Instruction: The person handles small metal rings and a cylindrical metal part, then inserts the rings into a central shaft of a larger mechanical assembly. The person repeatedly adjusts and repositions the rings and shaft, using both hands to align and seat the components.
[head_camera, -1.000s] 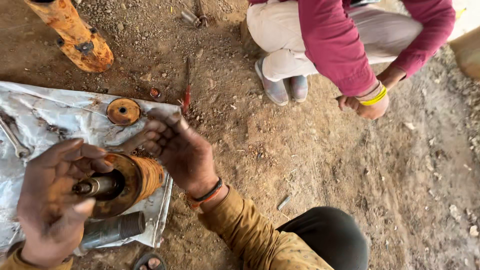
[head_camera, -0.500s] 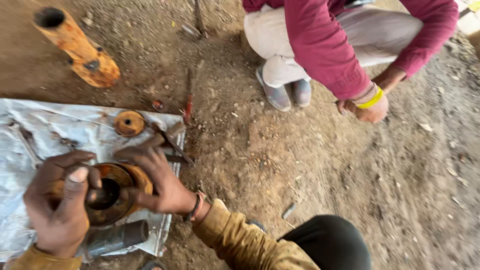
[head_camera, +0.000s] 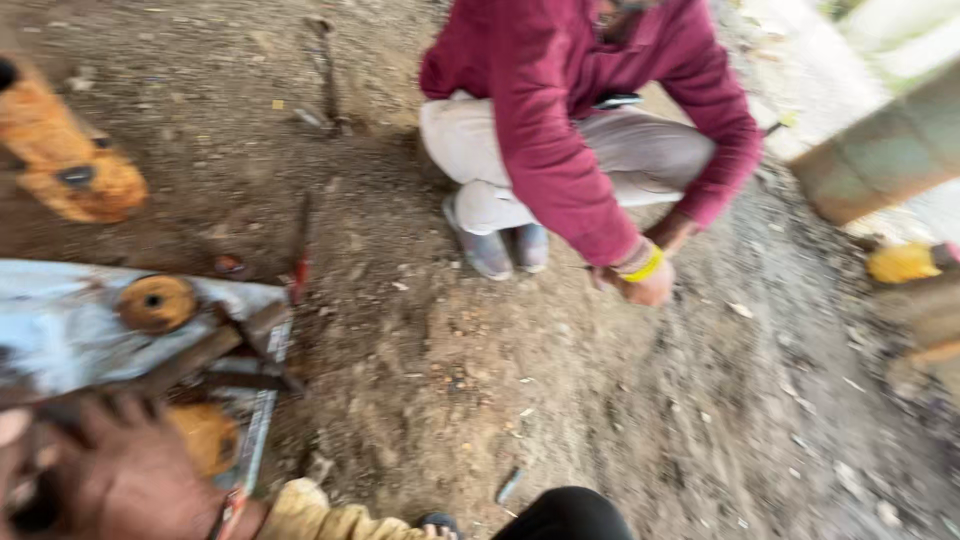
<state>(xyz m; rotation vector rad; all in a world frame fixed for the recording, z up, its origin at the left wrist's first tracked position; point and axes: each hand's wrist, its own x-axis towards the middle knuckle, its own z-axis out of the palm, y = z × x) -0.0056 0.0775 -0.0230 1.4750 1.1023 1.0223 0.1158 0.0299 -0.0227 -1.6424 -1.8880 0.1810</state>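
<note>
The view is blurred and tilted. My right hand lies at the lower left, its fingers curled over an orange round metal part that shows just beside the knuckles. Only a sliver of my left hand shows at the left edge, and its grip is hidden. Both rest over a crumpled white sheet spread on the dirt. A small orange disc with a centre hole sits on the sheet above my hands. A dark metal bar lies across the sheet between the disc and my right hand.
An orange tube lies on the dirt at upper left. A red-handled tool lies by the sheet's corner. Another person in a maroon top squats at top centre, one hand on the ground. A pillar stands at right.
The camera has swung right and up, pushing my hands and the orange part into the lower left corner. My right hand has gone from spread open above the part to closing over it.
</note>
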